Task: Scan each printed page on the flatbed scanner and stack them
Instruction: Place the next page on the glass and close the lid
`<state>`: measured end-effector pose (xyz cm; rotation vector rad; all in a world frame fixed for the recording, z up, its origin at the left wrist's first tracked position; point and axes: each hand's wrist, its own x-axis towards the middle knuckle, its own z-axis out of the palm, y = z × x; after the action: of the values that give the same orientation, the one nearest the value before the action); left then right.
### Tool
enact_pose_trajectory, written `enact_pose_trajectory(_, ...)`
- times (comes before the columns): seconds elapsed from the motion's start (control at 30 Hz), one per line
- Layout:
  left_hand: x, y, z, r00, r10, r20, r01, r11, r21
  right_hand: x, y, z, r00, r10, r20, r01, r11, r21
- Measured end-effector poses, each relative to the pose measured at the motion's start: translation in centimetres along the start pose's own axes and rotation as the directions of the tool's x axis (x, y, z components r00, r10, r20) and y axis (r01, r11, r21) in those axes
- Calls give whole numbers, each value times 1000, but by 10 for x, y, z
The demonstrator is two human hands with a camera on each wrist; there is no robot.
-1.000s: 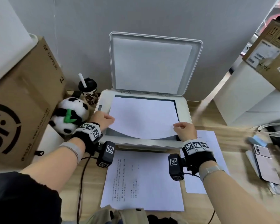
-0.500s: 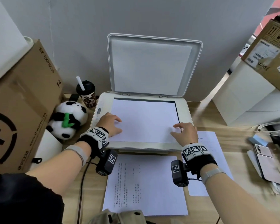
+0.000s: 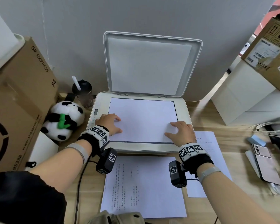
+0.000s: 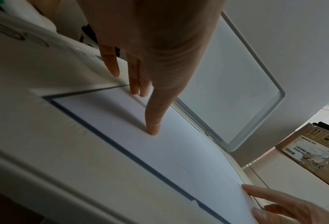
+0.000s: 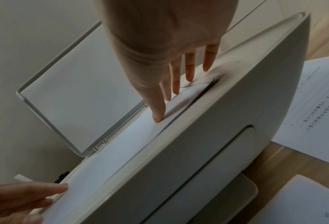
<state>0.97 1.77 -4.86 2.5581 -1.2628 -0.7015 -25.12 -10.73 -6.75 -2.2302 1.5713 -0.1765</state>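
On the white flatbed scanner [image 3: 185, 110], our left hand [image 3: 109, 122] and right hand [image 3: 182, 132] press flat, fingers spread, on the blank-side-up white sheet [image 3: 142, 117].

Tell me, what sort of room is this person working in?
Probably a small office or storeroom desk: a flatbed scanner with its lid up stands on a wooden table, printed pages lie before it, and shipping cartons are stacked at the sides.
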Motion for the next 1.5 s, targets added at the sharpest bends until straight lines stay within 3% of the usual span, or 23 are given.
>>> enact_pose_trajectory(0.7,4,0,2,1000,2,-13,-2,1000,-5,3,-3,-5,999,38,34,-37,999,-22)
enact_pose_trajectory(0.8,12,-1,-1,999,27,-36,-29,998,-56,8,-4,-5,996,72,-43,-68,992,104)
enact_pose_trajectory(0.9,29,5,-15,989,-20,-146,-22,959,-282,16,-6,-8,974,183,-134,-106,889,446)
enact_pose_trajectory(1.03,55,26,-56,982,-85,-171,-27,826,-563,29,-10,-15,955,298,-6,-190,623,759)
enact_pose_trajectory(1.17,86,41,-95,964,-211,-164,28,691,-722,39,-14,-19,905,403,132,-293,369,882)
enact_pose_trajectory(1.33,102,48,-132,972,-235,14,111,405,-908,41,-16,-23,897,399,189,-314,276,908)
enact_pose_trajectory(1.4,113,43,-136,967,-257,-6,92,369,-925,41,-14,-26,899,397,186,-305,260,916)
enact_pose_trajectory(1.5,107,38,-136,944,-319,-83,51,392,-919,40,-10,-33,888,441,131,-261,248,933)
